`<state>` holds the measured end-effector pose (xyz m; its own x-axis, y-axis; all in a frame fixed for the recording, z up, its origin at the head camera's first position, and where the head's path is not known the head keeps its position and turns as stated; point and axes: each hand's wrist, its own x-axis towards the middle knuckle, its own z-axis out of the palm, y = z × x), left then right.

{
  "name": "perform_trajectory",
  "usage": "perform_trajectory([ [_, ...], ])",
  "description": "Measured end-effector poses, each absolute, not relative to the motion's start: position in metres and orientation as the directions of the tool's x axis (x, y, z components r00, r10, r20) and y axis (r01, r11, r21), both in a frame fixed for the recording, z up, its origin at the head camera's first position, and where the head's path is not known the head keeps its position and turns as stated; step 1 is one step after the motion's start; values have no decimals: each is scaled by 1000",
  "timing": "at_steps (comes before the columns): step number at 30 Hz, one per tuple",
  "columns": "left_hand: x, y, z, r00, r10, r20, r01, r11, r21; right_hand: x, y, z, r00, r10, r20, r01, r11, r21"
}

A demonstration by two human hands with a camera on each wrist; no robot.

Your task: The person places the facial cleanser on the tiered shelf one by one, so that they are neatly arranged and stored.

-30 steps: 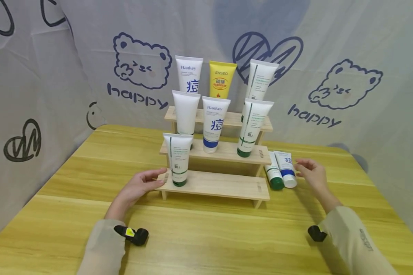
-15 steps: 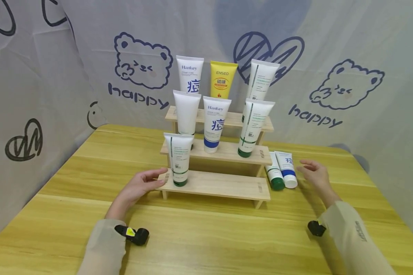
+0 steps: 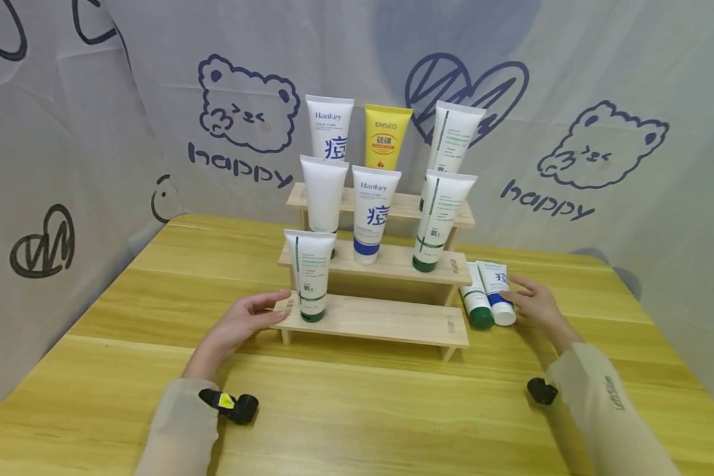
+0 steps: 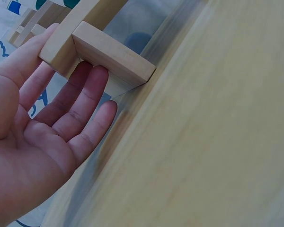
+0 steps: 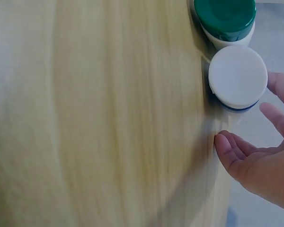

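Note:
My left hand (image 3: 238, 324) holds the left end of the lowest board of a three-step wooden display stand (image 3: 381, 324). In the left wrist view the thumb lies over the board, and fingertips touch the stand's leg (image 4: 113, 56). A white tube with a green cap (image 3: 309, 277) stands upright on that board. My right hand (image 3: 538, 307) has its fingers spread at the right side of a white tube with a blue band (image 3: 494, 277), which lies on the table. Whether they touch it, I cannot tell. A green-capped tube (image 3: 476, 297) lies alongside.
Upright tubes fill the two upper steps: a plain white tube (image 3: 323, 198), a Hankey tube (image 3: 373, 211) and a green-capped tube (image 3: 440, 221) in the middle, with a yellow tube (image 3: 387, 135) between white ones behind. A printed cloth (image 3: 357, 53) hangs behind the table (image 3: 381, 416).
My right hand drew slightly away from the lying blue-banded tube, then came back left against its side with the fingers more extended. The left hand stays on the stand.

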<state>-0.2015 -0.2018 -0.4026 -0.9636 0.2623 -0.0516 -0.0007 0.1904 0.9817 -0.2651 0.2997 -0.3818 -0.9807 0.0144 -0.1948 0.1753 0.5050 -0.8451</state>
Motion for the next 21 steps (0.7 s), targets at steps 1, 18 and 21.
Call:
perform_trajectory([
  [1,-201,-202,-402,-964,262,-52,-1,190,982,-266,299,-382,-981,9,-194,171,513,-841],
  [18,-202,-201,-402,-963,267,-42,10,190,982,-269,294,-386,-986,8,-168,140,593,-793],
  [21,-202,-201,-403,-963,265,-43,9,191,981,-270,293,-385,-984,39,-172,162,588,-793],
])
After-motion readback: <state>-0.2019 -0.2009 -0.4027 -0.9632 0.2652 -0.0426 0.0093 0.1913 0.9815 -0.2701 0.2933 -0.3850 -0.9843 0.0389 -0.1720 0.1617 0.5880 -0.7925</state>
